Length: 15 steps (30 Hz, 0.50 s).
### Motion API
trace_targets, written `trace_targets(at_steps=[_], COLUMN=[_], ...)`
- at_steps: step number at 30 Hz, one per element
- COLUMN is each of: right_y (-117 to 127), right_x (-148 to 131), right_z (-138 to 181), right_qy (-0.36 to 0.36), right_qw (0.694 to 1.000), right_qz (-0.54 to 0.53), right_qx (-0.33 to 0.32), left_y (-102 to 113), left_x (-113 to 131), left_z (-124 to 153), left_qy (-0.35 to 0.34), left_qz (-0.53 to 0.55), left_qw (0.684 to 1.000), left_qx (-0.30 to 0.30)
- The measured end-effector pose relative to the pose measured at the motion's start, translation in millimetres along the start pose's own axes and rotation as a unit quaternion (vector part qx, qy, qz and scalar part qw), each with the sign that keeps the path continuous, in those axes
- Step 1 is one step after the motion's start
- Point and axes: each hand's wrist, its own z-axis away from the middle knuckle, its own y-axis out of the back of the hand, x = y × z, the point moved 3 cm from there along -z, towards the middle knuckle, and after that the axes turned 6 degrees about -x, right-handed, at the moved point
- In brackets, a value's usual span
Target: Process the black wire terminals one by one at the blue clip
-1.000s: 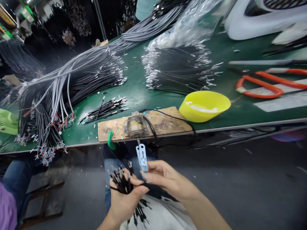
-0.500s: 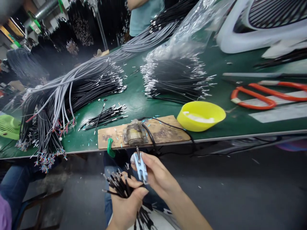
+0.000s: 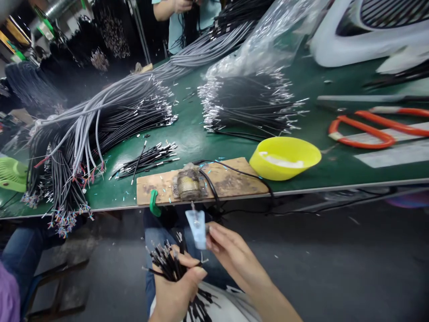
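Note:
My left hand (image 3: 179,288) is wrapped round a bundle of short black cables (image 3: 166,261) with stripped, silvery ends. One cable end with bare strands pokes out past the thumb. My right hand (image 3: 231,250) is just right of a light blue clip (image 3: 197,230), its thumb and fingers pinched together; what lies between them is too blurred to make out. That clip hangs from the thin shaft of a small motor (image 3: 188,184) and looks smeared by motion. The motor sits on a wooden board (image 3: 231,179) at the table's edge.
A green clamp (image 3: 154,203) grips the board's edge. Near it lie a small pile of black cables (image 3: 147,161) and a yellow dish (image 3: 286,158). Bigger cable stacks (image 3: 248,105), orange-handled scissors (image 3: 365,129) and a grey cable bundle (image 3: 90,107) lie beyond. Another person's hand (image 3: 182,5) shows across the table.
My right hand has moved off the clip to the right. The clip has turned and is now blurred. My left hand keeps its cables; the other person's hands have come into view.

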Motion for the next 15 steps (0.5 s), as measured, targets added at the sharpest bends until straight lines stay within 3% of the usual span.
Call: trace_targets(at_steps=[6,11,15], right_y=[4.8,5.1,7.2], right_x=[-1.7,6.1,15.0], right_z=[21.5,29.0,32.9], right_qy=[0.032,0.008,0.016], right_qw=[0.977,0.963,0.952], right_qz=[0.205,0.265,0.303], right_qx=[0.05,0.054,0.034], left_y=[8.1,22.2,24.6], left_x=[-33.9,-65.0,-69.2], left_z=[3.8,9.0,9.6], left_qy=[0.066,0.081,0.073], left_qz=[-0.007,-0.034,0.033], left_qw=[0.998,0.996,0.995], left_qx=[0.019,0.025,-0.058])
